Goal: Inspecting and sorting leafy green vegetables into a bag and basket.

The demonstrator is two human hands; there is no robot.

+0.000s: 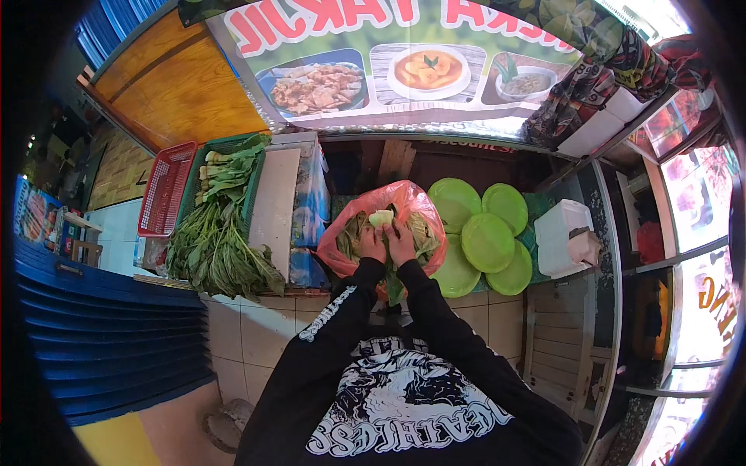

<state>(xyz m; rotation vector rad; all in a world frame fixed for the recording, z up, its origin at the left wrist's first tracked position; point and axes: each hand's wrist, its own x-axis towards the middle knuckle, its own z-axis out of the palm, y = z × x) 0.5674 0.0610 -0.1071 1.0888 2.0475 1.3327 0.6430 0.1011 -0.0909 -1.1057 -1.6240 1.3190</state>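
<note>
My left hand [373, 244] and my right hand [400, 243] meet over an opened red plastic bag [344, 204]. Between them they grip a leafy green vegetable [381, 218] by its pale stem end, which points away from me. Its dark leaf seems to hang down between my wrists towards the bag's near edge. Inside the bag, around both hands, lie dry-looking leaves and pale stringy vegetable pieces [421, 232]; my hands and the vegetable hide the middle of the contents.
Several green plates [487, 242] lie to the right, before a white foam box [563, 239]. At left, a green basket [189, 192] holds bok choy-like greens [224, 175], with leafy bunches [218, 250] spilling over its front. A red basket [166, 189] and a pale board [276, 215] flank it.
</note>
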